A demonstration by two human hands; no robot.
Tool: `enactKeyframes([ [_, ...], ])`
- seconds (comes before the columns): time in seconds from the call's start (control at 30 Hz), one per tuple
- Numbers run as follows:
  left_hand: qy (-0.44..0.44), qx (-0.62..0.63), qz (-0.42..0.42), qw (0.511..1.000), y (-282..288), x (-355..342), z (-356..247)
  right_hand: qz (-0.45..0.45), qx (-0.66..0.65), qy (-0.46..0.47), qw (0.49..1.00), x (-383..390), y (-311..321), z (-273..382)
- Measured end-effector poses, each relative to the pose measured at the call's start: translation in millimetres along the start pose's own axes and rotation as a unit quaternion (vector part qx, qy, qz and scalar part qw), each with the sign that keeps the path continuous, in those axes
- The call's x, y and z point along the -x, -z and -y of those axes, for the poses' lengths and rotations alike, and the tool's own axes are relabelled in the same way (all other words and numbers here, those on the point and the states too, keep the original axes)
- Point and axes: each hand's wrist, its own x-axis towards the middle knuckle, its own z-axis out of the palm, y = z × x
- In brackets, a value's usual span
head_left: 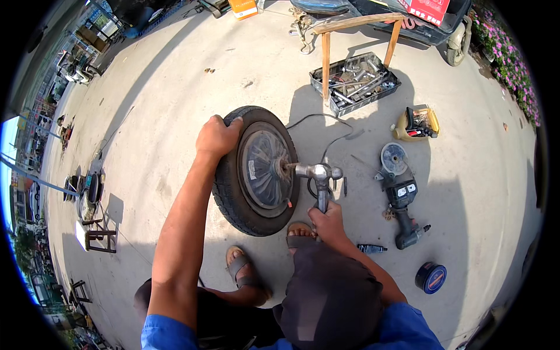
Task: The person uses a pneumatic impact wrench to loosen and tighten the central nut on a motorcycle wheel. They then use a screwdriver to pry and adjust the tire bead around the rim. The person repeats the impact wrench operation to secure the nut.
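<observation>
A black-tyred scooter wheel (265,166) with a grey hub stands upright, slightly tilted, on the concrete in front of my feet. My left hand (218,137) grips the tyre at its upper left edge, thumb over the tread. In my right hand (328,221) is a ball-peen hammer (321,172), held by its handle. Its head is level with the axle stub at the hub's middle; whether they touch I cannot tell. A dark cable (326,146) curls on the ground behind the wheel.
On the right lie a grinder-like power tool (402,195), a small black spring-shaped part (371,248) and a round dark tin (430,277). Farther off are a cut yellow container (415,128) of small tools, a black crate (350,108) of wrenches and a wooden frame (356,23). A small stool (100,236) stands left.
</observation>
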Motion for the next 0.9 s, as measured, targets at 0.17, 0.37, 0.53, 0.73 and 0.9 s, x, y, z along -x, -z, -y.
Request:
enactKeyframes([
  [0.17, 0.004, -0.005, 0.000, 1.000, 1.7, 4.2, -15.1, -0.047, -0.054, 0.055, 0.996, -4.5, -11.0, -23.6],
  [0.37, 0.008, -0.023, 0.009, 1.000, 4.0, 8.2, -14.5, -0.034, -0.076, 0.005, 0.997, 0.5, 0.2, 4.8],
  [0.53, 0.001, -0.039, 0.009, 0.999, 5.5, 19.3, -38.2, -0.020, -0.117, -0.046, 0.992, -3.5, 0.0, 31.7],
  [0.73, -0.018, -0.048, -0.044, 0.998, -3.7, 34.8, -47.6, 0.000, -0.189, -0.114, 0.975, -10.6, -0.2, 74.8],
  [0.9, -0.012, -0.060, -0.035, 0.997, -5.8, 35.0, -56.1, 0.022, -0.142, -0.145, 0.979, -18.8, -4.5, 74.1],
])
